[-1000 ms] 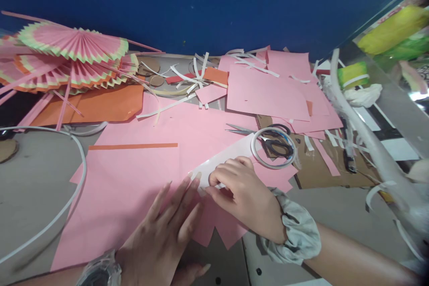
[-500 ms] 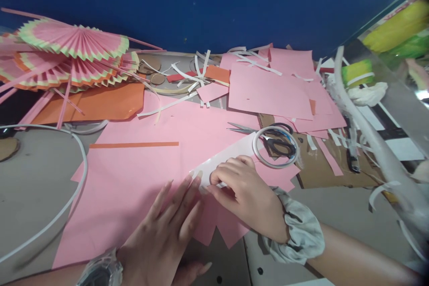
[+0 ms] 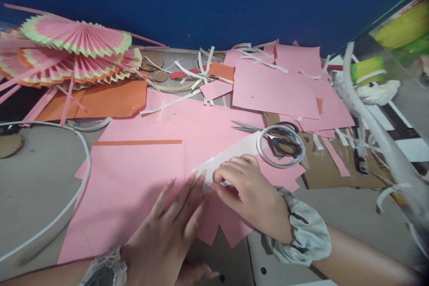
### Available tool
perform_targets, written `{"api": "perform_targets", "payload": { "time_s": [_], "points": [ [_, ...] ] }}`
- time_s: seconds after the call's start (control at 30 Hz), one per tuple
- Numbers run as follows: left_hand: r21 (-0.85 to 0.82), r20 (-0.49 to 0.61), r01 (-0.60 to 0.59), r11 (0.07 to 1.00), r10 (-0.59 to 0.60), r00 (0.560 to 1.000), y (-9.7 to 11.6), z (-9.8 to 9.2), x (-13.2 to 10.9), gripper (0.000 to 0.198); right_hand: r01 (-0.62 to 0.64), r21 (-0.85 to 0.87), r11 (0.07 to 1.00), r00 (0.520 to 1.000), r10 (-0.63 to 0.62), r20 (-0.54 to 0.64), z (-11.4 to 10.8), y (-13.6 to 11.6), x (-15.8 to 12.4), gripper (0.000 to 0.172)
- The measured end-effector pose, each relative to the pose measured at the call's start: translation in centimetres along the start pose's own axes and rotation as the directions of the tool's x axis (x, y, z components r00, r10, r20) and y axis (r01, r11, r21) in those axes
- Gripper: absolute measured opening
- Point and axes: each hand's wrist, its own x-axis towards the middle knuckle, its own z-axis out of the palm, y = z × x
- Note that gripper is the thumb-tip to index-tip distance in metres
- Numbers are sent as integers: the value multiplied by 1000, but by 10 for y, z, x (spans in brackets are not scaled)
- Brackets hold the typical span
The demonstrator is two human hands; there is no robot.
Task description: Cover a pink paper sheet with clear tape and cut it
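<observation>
Barely anything's changed in the last second, view's just drifted a bit, so I'd guess the tape [image 3: 234, 151] is at the same step. It's mid-frame, running to the roll [image 3: 281, 165]. Left hand [image 3: 166, 228]'s flat, tips at its lower end; right hand [image 3: 250, 196]'s curled over it, can't tell if it's pinching. Pink paper [image 3: 134, 174] on a grey table [image 3: 33, 201], fans [image 3: 80, 38] upper left, blue wall [image 3: 214, 4] behind.
</observation>
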Motion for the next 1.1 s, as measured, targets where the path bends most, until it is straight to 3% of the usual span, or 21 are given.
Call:
{"api": "perform_targets", "payload": {
  "time_s": [0.17, 0.4, 0.73, 1.1],
  "points": [
    [-38, 37, -15, 999, 17, 999, -1, 0, 0, 75, -2, 7, 1000, 1000, 2, -2, 1, -1, 0, 16],
    [-7, 66, 53, 999, -52, 996, 4, 1, -1, 81, -3, 9, 1000, 1000, 3, -9, -1, -1, 0, 17],
    [-21, 55, 76, 997, -75, 996, 5, 2, 0, 82, 3, 18, 1000, 1000, -3, -9, -1, 0, -1, 17],
    [-10, 65, -36, 999, 36, 997, -4, 0, -2, 82, 10, 4, 1000, 1000, -10, -16, 1, 1, -3, 16]
  ]
}}
